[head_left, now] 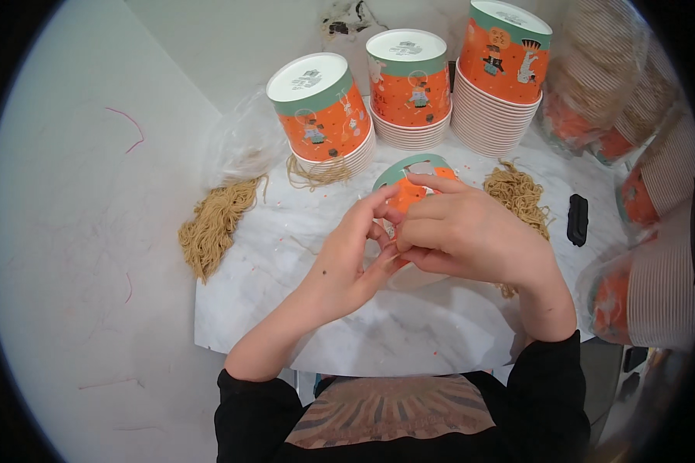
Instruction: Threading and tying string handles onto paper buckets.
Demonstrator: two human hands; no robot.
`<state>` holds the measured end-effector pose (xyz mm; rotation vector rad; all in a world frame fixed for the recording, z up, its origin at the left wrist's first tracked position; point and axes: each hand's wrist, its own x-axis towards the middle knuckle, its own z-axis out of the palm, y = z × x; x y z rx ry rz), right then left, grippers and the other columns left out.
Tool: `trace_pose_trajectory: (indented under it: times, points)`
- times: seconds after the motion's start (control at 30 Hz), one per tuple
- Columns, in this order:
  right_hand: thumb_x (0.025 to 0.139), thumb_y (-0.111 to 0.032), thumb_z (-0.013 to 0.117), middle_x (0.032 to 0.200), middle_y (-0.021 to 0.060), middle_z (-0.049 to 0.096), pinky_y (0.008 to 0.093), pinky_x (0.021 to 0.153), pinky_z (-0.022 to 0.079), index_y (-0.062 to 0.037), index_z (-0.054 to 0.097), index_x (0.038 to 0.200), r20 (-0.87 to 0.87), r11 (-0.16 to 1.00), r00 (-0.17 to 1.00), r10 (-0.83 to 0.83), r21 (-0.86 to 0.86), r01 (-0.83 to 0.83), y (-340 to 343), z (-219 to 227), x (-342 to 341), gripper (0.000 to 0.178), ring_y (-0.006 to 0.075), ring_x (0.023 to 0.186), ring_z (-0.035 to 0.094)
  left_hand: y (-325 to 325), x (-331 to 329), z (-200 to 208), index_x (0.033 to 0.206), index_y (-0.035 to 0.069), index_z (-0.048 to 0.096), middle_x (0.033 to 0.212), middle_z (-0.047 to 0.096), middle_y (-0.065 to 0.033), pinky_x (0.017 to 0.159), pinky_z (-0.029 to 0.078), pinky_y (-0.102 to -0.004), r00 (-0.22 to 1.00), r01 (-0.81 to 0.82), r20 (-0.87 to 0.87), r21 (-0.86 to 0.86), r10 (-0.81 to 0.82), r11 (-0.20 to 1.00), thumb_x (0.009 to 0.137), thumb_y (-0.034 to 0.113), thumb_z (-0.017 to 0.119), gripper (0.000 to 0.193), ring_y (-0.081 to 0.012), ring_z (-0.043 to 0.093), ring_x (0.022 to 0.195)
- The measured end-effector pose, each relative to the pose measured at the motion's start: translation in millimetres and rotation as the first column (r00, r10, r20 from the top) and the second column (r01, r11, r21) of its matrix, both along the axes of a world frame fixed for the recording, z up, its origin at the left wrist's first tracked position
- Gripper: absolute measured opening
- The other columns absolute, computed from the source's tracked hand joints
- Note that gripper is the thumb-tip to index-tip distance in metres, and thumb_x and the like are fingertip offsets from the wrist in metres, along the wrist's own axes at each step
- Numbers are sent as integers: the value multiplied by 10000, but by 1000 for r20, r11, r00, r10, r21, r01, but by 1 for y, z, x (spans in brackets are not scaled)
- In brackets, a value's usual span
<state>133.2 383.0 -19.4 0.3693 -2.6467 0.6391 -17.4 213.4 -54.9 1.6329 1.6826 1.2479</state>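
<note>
An orange and green printed paper bucket (415, 163) sits in front of me on the marble-patterned table, mostly covered by my hands. My left hand (355, 251) curls around its left side, thumb along the near side and fingers bent in. My right hand (459, 231) lies over the bucket, its thumb and fingers pinched together close to the left fingertips. Whatever sits in that pinch is too small or hidden to make out. Beneath the hands the bucket's pale lower part (421, 278) shows. Just beyond the right hand lies a tan cord bundle (515, 193).
Stacked upside-down paper buckets stand at the back: a left stack (322, 119), a middle stack (411, 96) and a taller right stack (502, 77). A thick tan cord hank (220, 224) hangs near the left edge. Bagged buckets (660, 285) line the right, near a black object (578, 220).
</note>
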Motion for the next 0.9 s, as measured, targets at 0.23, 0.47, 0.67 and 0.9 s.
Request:
trace_pose_trajectory:
  times: [0.23,0.47,0.67,0.9]
  points:
    - [828,-66,733,920,81,630,413,842,542,-49,631,916,122,978,972,-199,-36,204,9,13,12,136,312,854,643,9,-14,17,1237,-16,620,940,657,-73,745,511,-302,991,-40,117,-178,61,983,974,29,601,267,-128,574,758]
    - [919,-62,675,1037,116,629,382,729,510,-32,596,962,133,964,975,-180,-174,202,27,4,17,94,294,836,622,-6,-3,51,1096,15,702,818,541,22,644,381,-260,991,-131,-41,-215,125,968,958,83,685,154,-72,455,747]
    - [970,-78,649,1121,111,673,343,792,530,-26,596,962,305,916,934,189,-398,-55,39,3,0,74,220,896,645,-17,-10,45,991,46,703,770,517,-33,638,399,-303,957,-23,-291,-139,-18,990,876,91,767,139,-164,487,715]
    - [976,-95,685,952,79,715,443,1078,446,-15,661,951,210,650,770,602,-689,-321,27,-14,-17,88,211,967,687,-31,3,61,953,43,663,899,605,-82,707,471,-337,959,92,-237,-258,-155,962,882,54,732,99,-244,581,798]
